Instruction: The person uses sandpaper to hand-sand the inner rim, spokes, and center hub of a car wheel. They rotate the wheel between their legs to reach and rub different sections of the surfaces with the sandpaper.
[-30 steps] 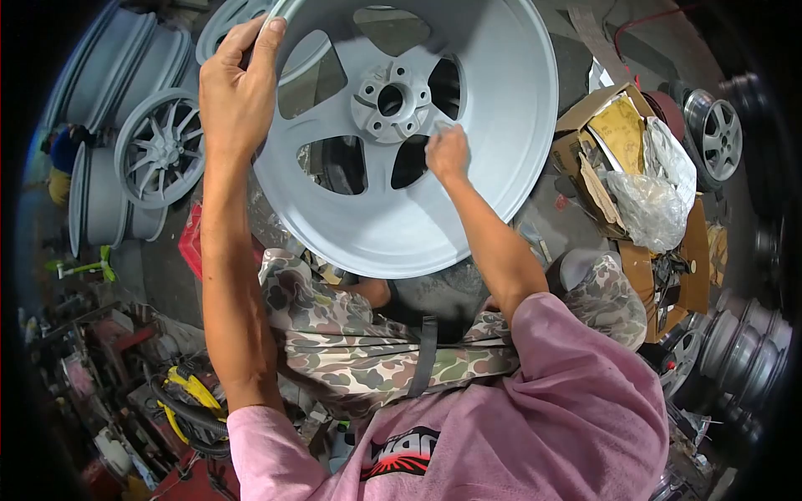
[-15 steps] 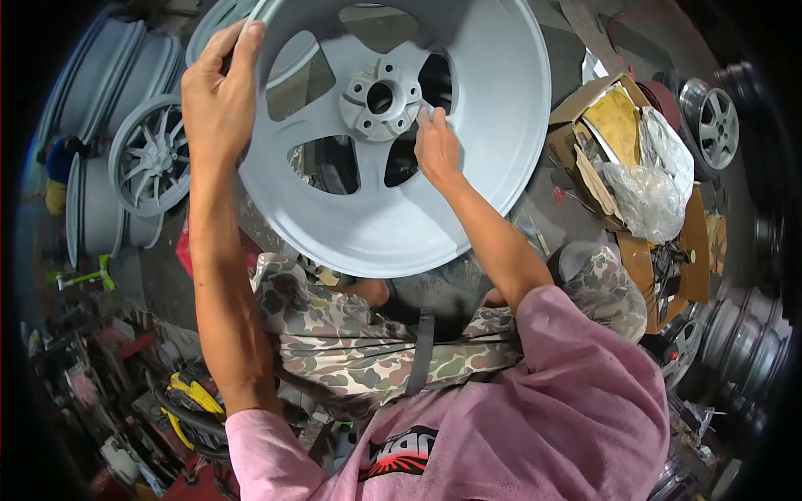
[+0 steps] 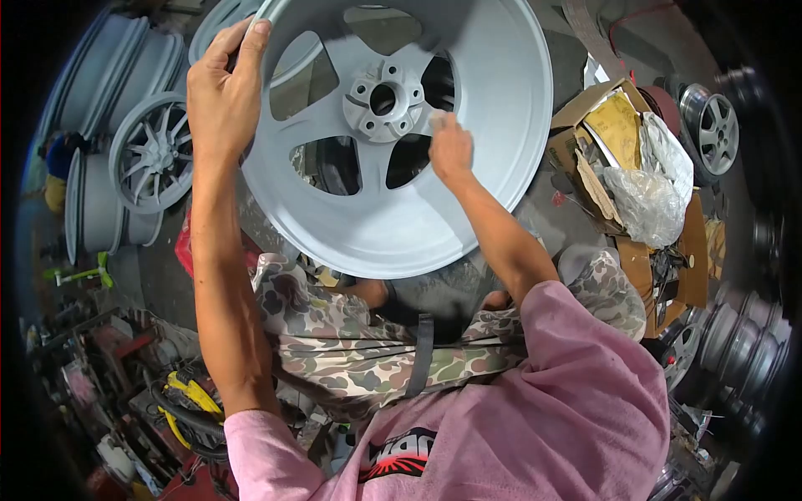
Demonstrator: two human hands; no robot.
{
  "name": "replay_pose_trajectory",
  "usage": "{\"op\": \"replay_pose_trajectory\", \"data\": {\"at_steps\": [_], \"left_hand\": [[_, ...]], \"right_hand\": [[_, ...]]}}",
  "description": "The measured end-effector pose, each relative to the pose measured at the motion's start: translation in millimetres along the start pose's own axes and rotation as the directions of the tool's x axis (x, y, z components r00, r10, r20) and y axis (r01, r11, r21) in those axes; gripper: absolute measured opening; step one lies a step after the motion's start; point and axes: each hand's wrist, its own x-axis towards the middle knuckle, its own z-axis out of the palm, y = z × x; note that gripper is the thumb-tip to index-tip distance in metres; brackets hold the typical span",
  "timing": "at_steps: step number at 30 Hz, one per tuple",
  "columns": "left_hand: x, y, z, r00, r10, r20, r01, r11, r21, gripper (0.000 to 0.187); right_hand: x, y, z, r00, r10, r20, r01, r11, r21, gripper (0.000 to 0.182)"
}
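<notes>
Grip check: left hand [image 3: 221, 100] clamped the upper rim of the pale grey primed alloy wheel [image 3: 401, 134], which stood tilted on its edge above the camouflage-trousered knees. Right hand [image 3: 451, 150] pinched a small sanding scrap [image 3: 436, 119] against a spoke beside the hub. Risk: a slackened rim grip could let the wheel roll; uneven pressure might cut through the primer.

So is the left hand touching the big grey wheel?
Touching. The head view shows the left hand wrapped over the top-left rim of the big pale grey five-spoke metal wheel, fingers curled around its edge, with no gap.
</notes>
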Motion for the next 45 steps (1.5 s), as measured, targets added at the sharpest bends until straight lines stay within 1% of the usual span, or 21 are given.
{"op": "replay_pose_trajectory", "data": {"at_steps": [1, 4, 7, 9, 11, 13, 14, 17, 19, 21, 23, 26, 28, 31, 33, 35, 36, 39, 41, 43, 45], "left_hand": [[-1, 0, -1, 1.0, -0.004, 0.009, 0.004, 1.0, 0.012, 0.038], [0, -4, -2, 0.999, 0.043, 0.02, -0.043, 0.999, -0.011, 0.039], [-1, -2, -1, 0.999, 0.039, 0.004, -0.039, 0.999, -0.02, 0.039], [0, -5, 1, 1.0, 0.024, 0.001, -0.024, 0.999, -0.029, 0.039], [0, -6, 1, 1.0, 0.016, -0.001, -0.016, 0.999, -0.03, 0.039], [-1, -4, 1, 1.0, 0.025, 0.006, -0.025, 0.999, -0.02, 0.039], [-3, -2, 3, 1.0, 0.025, 0.003, -0.025, 0.999, -0.022, 0.039], [-5, 4, 2, 0.997, 0.073, -0.011, -0.074, 0.997, -0.017, 0.038], [-5, 6, 0, 0.998, 0.049, 0.045, -0.049, 0.999, -0.002, 0.04], [-4, -2, 1, 0.998, 0.045, 0.051, -0.044, 0.999, -0.022, 0.04], [-1, -6, -1, 0.998, 0.043, 0.05, -0.041, 0.998, -0.042, 0.04], [-3, -6, -2, 0.998, 0.001, 0.057, 0.0, 1.0, -0.009, 0.04], [-1, -4, -1, 0.999, -0.006, 0.039, 0.007, 0.999, -0.033, 0.04], [3, -10, -4, 0.999, 0.018, 0.05, -0.018, 1.0, 0.008, 0.04], [2, -7, -3, 0.999, 0.015, 0.043, -0.015, 1.0, -0.01, 0.04], [-1, -5, -3, 0.999, -0.006, 0.037, 0.007, 1.0, -0.024, 0.04], [-1, -1, -3, 0.998, -0.039, 0.045, 0.041, 0.998, -0.046, 0.04], [1, -2, -3, 0.999, -0.017, 0.047, 0.019, 0.999, -0.044, 0.041], [0, -1, -4, 0.999, -0.002, 0.051, 0.003, 1.0, -0.019, 0.041], [0, -1, -3, 0.999, 0.001, 0.05, 0.0, 1.0, -0.022, 0.041], [-4, -3, 0, 0.999, -0.011, 0.047, 0.013, 0.999, -0.03, 0.041]], "right_hand": [[-2, 2, -4, 1.0, -0.002, 0.003, 0.002, 1.0, -0.001, 0.016], [-4, -2, -11, 0.917, 0.312, 0.248, -0.278, 0.947, -0.163, 0.019], [-13, -38, -25, 0.934, 0.211, 0.289, -0.21, 0.977, -0.035, 0.011], [-10, -65, -6, 0.99, 0.118, 0.08, -0.122, 0.991, 0.046, 0.012], [-17, -63, 1, 0.982, 0.163, 0.094, -0.17, 0.982, 0.078, 0.017], [-23, -39, -2, 0.952, 0.162, 0.26, -0.111, 0.973, -0.2, 0.016], [-21, -26, -9, 0.895, 0.255, 0.366, -0.181, 0.957, -0.226, 0.018], [-18, -31, -17, 0.907, 0.24, 0.346, -0.156, 0.955, -0.252, 0.013], [-15, -50, -13, 0.914, 0.227, 0.337, -0.184, 0.971, -0.154, 0.013], [-17, -71, -7, 0.97, 0.025, 0.242, -0.044, 0.996, 0.073, 0.013], [-22, -59, -15, 0.988, -0.056, 0.142, 0.035, 0.989, 0.145, 0.012], [-22, -24, -45, 0.96, 0.045, 0.277, -0.097, 0.98, 0.175, 0.016], [-11, 1, -51, 0.977, 0.174, 0.12, -0.191, 0.971, 0.147, 0.02], [-6, 19, -4, 0.93, 0.24, 0.277, -0.276, 0.956, 0.098, 0.025], [-3, 5, 8, 0.946, 0.246, 0.211, -0.279, 0.949, 0.144, 0.024], [-7, -8, -9, 0.985, 0.116, 0.126, -0.154, 0.923, 0.352, 0.022], [-10, -11, -21, 0.97, 0.055, 0.238, -0.156, 0.89, 0.428, 0.016], [-26, -58, -66, 0.976, -0.084, 0.201, -0.017, 0.891, 0.454, 0.017], [-38, -75, -46, 0.956, -0.202, 0.211, 0.103, 0.909, 0.404, 0.026], [-48, -77, -35, 0.951, -0.205, 0.233, 0.081, 0.889, 0.45, 0.031], [-56, -63, -25, 0.766, -0.494, 0.41, 0.236, 0.811, 0.535, 0.032]]}}
